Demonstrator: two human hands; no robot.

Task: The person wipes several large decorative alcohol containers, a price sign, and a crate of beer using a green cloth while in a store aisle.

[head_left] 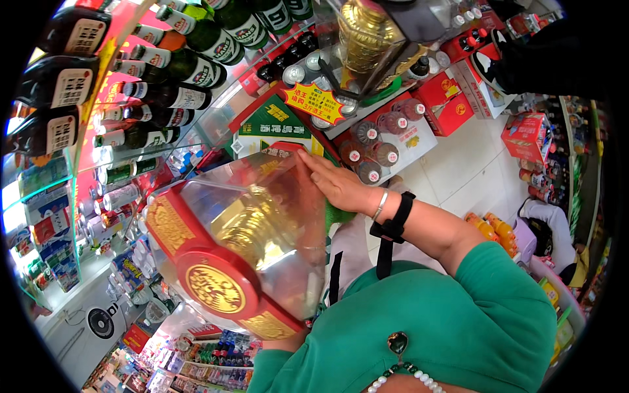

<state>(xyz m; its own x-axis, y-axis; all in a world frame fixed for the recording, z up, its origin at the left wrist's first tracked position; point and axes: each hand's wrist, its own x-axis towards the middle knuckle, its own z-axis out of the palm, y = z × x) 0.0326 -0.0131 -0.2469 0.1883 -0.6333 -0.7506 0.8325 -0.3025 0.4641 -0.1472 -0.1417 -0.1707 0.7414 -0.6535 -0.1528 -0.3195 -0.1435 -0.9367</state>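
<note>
A large transparent gift case [304, 275] with a red and gold band [211, 275] hangs tilted before my chest. Inside it is a gold ornate vessel [245, 221], partly lost in glare. My right hand [334, 184] holds the case's far right side, its fingers straight and together along the edge. A bangle [381, 205] and a black wrist strap [395, 216] circle that wrist. My left forearm [285, 342] passes behind the near end of the case, and the left hand is hidden there. Just beyond the case lies a green and white beer carton [272, 120].
Glass shelves [196, 145] with green beer bottles [206, 71] stand close on the left. Ahead is another cased gold vessel [366, 39] near a yellow price sign [314, 103]. Capped bottles [388, 154] stand on a white carton. Tiled floor [471, 167] and orange drink bottles [491, 231] lie right.
</note>
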